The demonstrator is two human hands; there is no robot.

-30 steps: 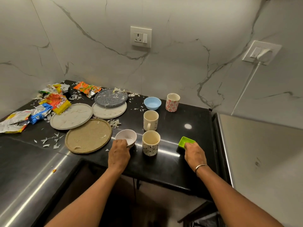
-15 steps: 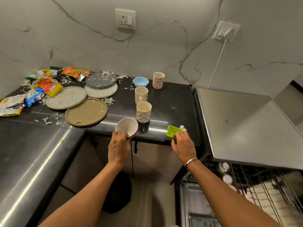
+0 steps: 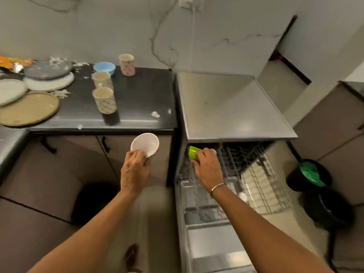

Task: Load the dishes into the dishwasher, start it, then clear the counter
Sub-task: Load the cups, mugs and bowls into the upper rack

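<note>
My left hand point(image 3: 135, 170) grips a small white bowl point(image 3: 145, 144) by its near rim, held in the air in front of the cabinet doors below the counter edge. My right hand point(image 3: 206, 167) holds a small green dish point(image 3: 194, 153) over the left end of the dishwasher's pulled-out wire rack point(image 3: 258, 174). The dishwasher point(image 3: 226, 107) has a steel top and its door point(image 3: 212, 243) hangs open below. Three cups point(image 3: 104, 100) point(image 3: 102, 79) point(image 3: 127, 64), a blue bowl point(image 3: 104, 67) and several plates point(image 3: 29, 108) point(image 3: 49, 83) stand on the black counter point(image 3: 137, 99).
Torn white scraps and an orange wrapper point(image 3: 13, 63) litter the counter's left side. A dark bin point(image 3: 92, 201) sits on the floor under the counter. Two black bins, one with a green liner point(image 3: 310, 174), stand right of the dishwasher. A cord runs up the wall to a socket point(image 3: 190, 1).
Both hands lifted the white bowl and green dish off the counter and carried them right and down; the green dish is now over the dishwasher rack. My view swung right.
</note>
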